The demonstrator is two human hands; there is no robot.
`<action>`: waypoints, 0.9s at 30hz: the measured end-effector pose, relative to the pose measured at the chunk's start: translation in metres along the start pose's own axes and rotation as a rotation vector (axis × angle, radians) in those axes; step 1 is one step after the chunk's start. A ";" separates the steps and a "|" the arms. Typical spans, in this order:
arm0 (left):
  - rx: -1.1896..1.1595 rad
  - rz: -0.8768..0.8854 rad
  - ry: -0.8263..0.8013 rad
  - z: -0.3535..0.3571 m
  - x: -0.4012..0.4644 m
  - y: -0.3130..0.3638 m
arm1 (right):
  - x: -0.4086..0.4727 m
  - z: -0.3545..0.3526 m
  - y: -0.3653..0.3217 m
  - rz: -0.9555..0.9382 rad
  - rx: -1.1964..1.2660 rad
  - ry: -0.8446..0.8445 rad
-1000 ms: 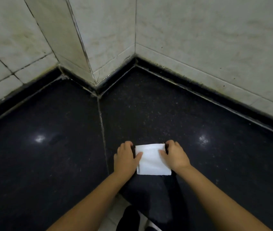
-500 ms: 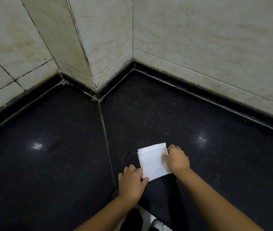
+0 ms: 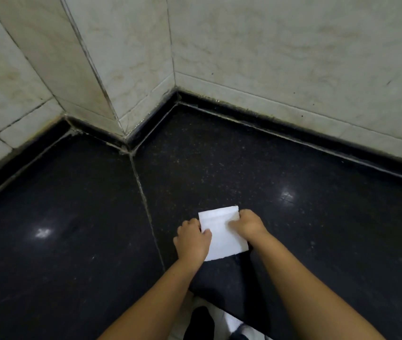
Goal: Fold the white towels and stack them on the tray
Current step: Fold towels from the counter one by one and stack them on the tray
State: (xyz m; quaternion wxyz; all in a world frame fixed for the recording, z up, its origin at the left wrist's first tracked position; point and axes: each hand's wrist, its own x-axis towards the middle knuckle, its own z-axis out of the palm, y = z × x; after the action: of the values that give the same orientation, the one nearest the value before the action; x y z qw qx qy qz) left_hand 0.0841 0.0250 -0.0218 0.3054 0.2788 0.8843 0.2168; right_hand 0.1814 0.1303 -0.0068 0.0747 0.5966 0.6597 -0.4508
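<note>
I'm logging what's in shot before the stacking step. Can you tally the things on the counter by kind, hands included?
White towel, folded: 1
Hands with a grip on it, left hand and right hand: 2
Trays: 0 in view
Total: 3

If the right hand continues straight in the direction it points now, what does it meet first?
The right hand grips the white towel and points away from the person. Ahead, only bare black counter shows, so the way looks free up to the tiled wall; the depth is unclear.

A plain white towel (image 3: 222, 235) lies on a speckled black counter (image 3: 219, 168) below cream marbled wall tiles (image 3: 268, 45).
</note>
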 end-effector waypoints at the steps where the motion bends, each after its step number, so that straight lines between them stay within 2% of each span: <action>1: -0.171 0.010 -0.049 -0.005 0.000 0.004 | -0.004 -0.007 0.005 -0.014 0.147 -0.011; 4: -0.511 0.043 -0.190 -0.014 -0.002 0.031 | -0.022 -0.039 0.026 -0.092 0.493 0.026; 8: -0.649 0.051 -0.488 0.005 -0.025 0.090 | -0.063 -0.092 0.083 -0.110 0.690 0.121; 11: -0.648 0.110 -0.730 0.040 -0.067 0.130 | -0.110 -0.125 0.145 -0.088 0.839 0.243; 15: -0.596 0.199 -0.948 0.113 -0.153 0.173 | -0.199 -0.153 0.243 -0.036 1.069 0.456; 18: -0.555 0.244 -1.086 0.178 -0.241 0.197 | -0.272 -0.164 0.332 0.030 1.156 0.633; 22: -0.528 0.160 -1.263 0.256 -0.377 0.219 | -0.378 -0.174 0.444 0.100 1.180 0.803; 27: -0.368 0.034 -1.512 0.326 -0.512 0.249 | -0.491 -0.190 0.544 0.140 1.172 0.968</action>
State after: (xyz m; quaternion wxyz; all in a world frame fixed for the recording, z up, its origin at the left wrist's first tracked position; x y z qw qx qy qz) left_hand 0.7270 -0.0390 0.0962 0.8634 0.3094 0.3812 0.1159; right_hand 0.8661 -0.1572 0.1413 -0.5233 0.7103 0.2323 -0.4096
